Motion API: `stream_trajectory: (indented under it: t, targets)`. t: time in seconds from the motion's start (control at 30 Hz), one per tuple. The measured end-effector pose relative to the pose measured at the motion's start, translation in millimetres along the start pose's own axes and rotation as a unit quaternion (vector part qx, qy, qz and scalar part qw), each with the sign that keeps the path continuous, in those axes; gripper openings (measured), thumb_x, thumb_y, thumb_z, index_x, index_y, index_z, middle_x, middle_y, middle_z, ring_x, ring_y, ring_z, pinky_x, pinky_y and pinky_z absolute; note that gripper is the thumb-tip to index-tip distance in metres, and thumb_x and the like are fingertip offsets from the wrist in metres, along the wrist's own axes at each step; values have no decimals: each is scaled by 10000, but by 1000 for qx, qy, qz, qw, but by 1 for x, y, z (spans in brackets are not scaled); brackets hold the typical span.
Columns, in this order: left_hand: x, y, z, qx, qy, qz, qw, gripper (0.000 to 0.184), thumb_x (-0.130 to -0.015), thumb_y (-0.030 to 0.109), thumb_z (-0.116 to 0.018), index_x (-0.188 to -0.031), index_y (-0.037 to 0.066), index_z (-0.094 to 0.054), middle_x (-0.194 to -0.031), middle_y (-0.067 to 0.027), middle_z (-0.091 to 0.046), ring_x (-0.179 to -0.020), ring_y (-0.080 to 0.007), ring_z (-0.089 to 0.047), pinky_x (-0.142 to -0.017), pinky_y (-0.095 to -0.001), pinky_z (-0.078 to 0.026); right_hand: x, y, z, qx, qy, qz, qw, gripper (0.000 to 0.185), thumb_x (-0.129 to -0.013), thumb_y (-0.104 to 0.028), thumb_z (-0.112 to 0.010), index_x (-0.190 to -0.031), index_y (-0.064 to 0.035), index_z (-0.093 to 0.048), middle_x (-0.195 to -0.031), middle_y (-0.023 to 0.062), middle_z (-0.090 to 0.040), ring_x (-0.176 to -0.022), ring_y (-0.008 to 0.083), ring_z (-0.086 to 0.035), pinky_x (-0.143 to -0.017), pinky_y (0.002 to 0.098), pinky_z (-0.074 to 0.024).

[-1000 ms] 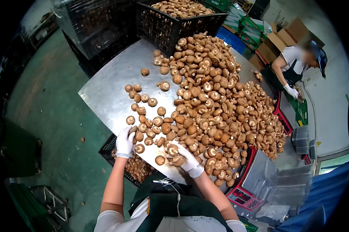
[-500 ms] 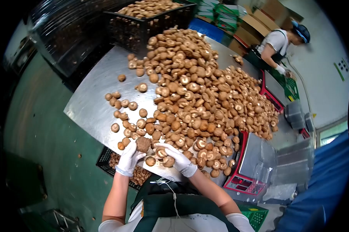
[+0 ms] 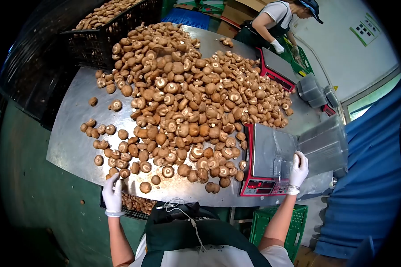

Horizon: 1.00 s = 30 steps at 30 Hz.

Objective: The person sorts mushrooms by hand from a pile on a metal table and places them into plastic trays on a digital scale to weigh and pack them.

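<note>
My left hand (image 3: 112,196), in a white glove, is at the table's near left edge, thumb and fingers a little apart and nothing seen in them. Its fingertips are close to loose brown mushrooms (image 3: 123,173). Below it, partly hidden, is a black crate (image 3: 136,213) with mushrooms in it. My right hand (image 3: 299,170), also gloved, curls its fingers at the right edge of a clear plastic tray (image 3: 281,167) lying on a red scale (image 3: 249,155). A large mushroom pile (image 3: 196,98) spreads across the metal table (image 3: 76,133).
Stacked clear trays (image 3: 322,147) stand right of the scale. A second red scale (image 3: 276,66) and a co-worker (image 3: 271,22) are at the far right. A black crate of mushrooms (image 3: 89,46) stands at the back left. A green crate (image 3: 278,227) is below the table's front edge.
My hands have moved apart: the left to the table's left edge, the right over to the scale. The large mushroom that was at my left hand no longer shows there. My view has shifted right.
</note>
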<state>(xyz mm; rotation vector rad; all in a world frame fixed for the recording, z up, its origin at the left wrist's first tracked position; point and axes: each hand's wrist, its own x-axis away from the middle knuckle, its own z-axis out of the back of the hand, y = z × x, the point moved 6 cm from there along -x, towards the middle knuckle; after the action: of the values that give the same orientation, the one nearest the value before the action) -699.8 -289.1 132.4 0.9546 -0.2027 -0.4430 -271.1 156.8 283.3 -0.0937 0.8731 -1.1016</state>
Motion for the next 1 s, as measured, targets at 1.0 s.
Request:
stream_trajectory:
  t: [1.0]
  targets:
    - [21,55,-136,-191,-105,-379,899,525,-707,66,-650,-1222,86,-549,-1223,-136,-531,-1147,-336,-493,-972,-453,-382,261,-205,-204,-202,-419,392,794,591,-803,-192,-632,-1359,-168,-432,-1412,193,-354,-1269,352,-412,-920,400,-493]
